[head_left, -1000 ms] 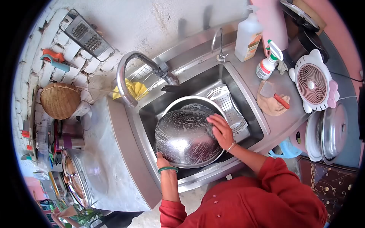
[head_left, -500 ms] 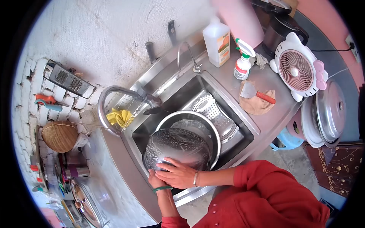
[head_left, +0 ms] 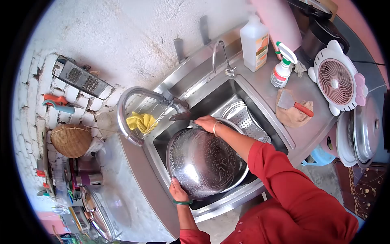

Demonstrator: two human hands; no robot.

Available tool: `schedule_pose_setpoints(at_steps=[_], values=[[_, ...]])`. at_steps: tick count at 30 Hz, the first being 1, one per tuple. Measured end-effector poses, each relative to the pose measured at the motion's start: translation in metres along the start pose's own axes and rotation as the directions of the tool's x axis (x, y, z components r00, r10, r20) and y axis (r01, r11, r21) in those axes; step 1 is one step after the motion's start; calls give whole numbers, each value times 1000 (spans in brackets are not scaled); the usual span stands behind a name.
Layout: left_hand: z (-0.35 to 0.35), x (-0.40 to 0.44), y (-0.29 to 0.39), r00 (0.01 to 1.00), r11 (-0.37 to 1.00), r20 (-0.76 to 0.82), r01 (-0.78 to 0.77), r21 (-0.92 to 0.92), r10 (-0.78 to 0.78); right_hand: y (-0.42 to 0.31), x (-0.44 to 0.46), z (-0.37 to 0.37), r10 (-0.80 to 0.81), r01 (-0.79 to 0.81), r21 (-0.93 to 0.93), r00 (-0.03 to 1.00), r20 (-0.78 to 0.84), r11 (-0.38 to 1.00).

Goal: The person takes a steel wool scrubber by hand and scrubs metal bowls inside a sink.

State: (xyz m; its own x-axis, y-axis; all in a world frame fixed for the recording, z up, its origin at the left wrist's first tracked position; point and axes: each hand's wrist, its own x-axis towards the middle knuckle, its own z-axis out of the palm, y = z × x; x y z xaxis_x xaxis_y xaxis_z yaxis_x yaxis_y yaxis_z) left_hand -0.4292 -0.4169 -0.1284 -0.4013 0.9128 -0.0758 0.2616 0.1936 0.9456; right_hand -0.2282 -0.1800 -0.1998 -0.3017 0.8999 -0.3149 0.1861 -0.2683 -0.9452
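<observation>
Closed narrowly on the near-left rim of the steel bowl (head_left: 201, 162), the left hand (head_left: 178, 191) has most fingers hidden. Bottom up, the bowl covers much of a basin (head_left: 246, 170) by the front edge of the sink (head_left: 254, 188). Farther, the right hand (head_left: 206, 123) meets a barely visible scrubber (head_left: 193, 123); its finger opening cannot be told.

The steel sink (head_left: 263, 111) holds 1 basin (head_left: 242, 166) and perforated metalware (head_left: 243, 119); its counter (head_left: 252, 82) carries 1 bottle (head_left: 254, 45), 1 sprayer (head_left: 280, 75), 1 cloth (head_left: 289, 116).

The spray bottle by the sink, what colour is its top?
The spray bottle has a green and white top, clearest in the head view.
</observation>
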Motion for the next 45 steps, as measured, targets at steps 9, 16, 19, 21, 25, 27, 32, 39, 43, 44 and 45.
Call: schedule_pose_setpoints(at_steps=[9, 16, 19, 21, 25, 27, 32, 39, 43, 44, 45], values=[[-1, -13, 8, 971, 943, -121, 163, -291, -206, 91, -116, 16, 356, -238, 383, 893, -276, 893], [-3, -15, -10, 937, 930, -215, 201, -308, -274, 4, -220, 55, -431, 356, -307, 874, -225, 883], [1, -22, -4, 928, 915, -223, 212, -342, -298, -48, -211, 73, -584, 539, -325, 810, -56, 777], [4, -28, -5, 927, 908, -209, 225, -354, -311, -64, -170, 81, -684, 658, -405, 722, 101, 635], [10, -34, -18, 915, 901, -239, 222, -372, -324, -14, -51, 82, -542, 463, -416, 835, -90, 783], [13, -35, -18, 915, 887, -260, 177, -426, -308, 25, -42, 59, -346, 233, -417, 912, -221, 879], [19, -34, -7, 911, 832, -249, 154, -533, -328, 61, -132, 25, -179, 67, -341, 934, -310, 938], [17, -37, -15, 895, 873, -282, 195, -447, -345, -59, -225, 74, -617, 547, -483, 787, 18, 684], [25, -51, 17, 969, 984, -199, 121, -132, -146, -109, -189, 98, -712, 736, -604, 598, 367, 306], [34, -51, 26, 952, 988, -271, -123, 96, 145, -115, -175, 103, -696, 731, -620, 602, 391, 284], [35, -51, 20, 965, 959, -195, -122, 257, 175, -112, -153, 101, -692, 706, -638, 626, 359, 308]])
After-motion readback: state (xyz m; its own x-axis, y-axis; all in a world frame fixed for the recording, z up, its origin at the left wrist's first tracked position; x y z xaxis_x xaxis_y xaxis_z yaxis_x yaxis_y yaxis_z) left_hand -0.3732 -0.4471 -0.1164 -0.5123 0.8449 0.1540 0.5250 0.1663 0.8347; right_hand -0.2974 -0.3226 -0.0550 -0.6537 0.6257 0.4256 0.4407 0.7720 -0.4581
